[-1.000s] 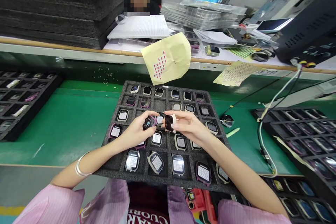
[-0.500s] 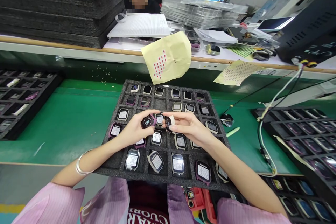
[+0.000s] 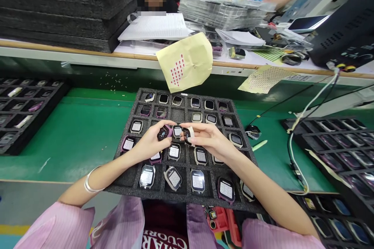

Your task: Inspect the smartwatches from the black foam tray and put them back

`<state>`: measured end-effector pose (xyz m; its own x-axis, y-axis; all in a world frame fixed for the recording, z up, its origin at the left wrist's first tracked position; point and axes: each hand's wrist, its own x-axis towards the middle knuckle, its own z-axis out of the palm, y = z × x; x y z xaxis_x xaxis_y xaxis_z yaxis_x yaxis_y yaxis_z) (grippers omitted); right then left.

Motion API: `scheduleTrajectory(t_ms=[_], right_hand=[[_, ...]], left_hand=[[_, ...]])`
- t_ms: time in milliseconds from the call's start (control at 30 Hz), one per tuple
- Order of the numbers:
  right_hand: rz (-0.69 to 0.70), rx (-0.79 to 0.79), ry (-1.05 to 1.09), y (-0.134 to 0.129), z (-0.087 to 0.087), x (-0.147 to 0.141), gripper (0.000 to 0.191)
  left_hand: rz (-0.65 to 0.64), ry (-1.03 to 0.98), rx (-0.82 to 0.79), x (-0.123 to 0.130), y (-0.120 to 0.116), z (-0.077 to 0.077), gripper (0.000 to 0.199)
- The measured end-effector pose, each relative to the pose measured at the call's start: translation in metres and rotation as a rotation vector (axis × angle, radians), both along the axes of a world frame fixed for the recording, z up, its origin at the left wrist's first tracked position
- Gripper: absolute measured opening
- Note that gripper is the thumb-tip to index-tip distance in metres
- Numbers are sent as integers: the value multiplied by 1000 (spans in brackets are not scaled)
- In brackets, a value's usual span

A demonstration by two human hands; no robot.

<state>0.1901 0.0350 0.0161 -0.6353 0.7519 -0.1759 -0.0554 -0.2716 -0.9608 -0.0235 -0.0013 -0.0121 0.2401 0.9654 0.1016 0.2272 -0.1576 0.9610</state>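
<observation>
My left hand (image 3: 154, 142) is closed around a purple smartwatch (image 3: 164, 133) whose dark screen shows a lit dial. In my right hand (image 3: 209, 137) a white smartwatch (image 3: 187, 135) is pinched between thumb and fingers, its dark face turned partly sideways. Both are held above the middle of a black foam tray (image 3: 187, 198) divided into square compartments. Between my hands, another watch (image 3: 177, 131) with a lit white list lies in the tray. Purple and light-coloured watch bodies fill most compartments around, such as the front purple watch (image 3: 226, 190); several are partly hidden by my forearms.
More watch trays lie left (image 3: 43, 118) and right (image 3: 321, 155) on the green bench (image 3: 87, 124). A cable (image 3: 292, 148) hangs at right near a green pen (image 3: 260, 145). Foam trays (image 3: 58, 15) are stacked on the shelf. Two people are beyond it.
My left thumb has shifted on the purple watch, and that watch has tilted slightly. The right hand barely moves. Beyond the shelf, the person in blue now reaches an arm to the right.
</observation>
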Motion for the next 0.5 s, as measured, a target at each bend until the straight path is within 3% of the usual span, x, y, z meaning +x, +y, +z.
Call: scheduleTrajectory(t_ms=[500], right_hand=[[-9, 48, -29, -2, 4, 2, 44]], left_hand=[[17, -64, 17, -1, -2, 3, 39]])
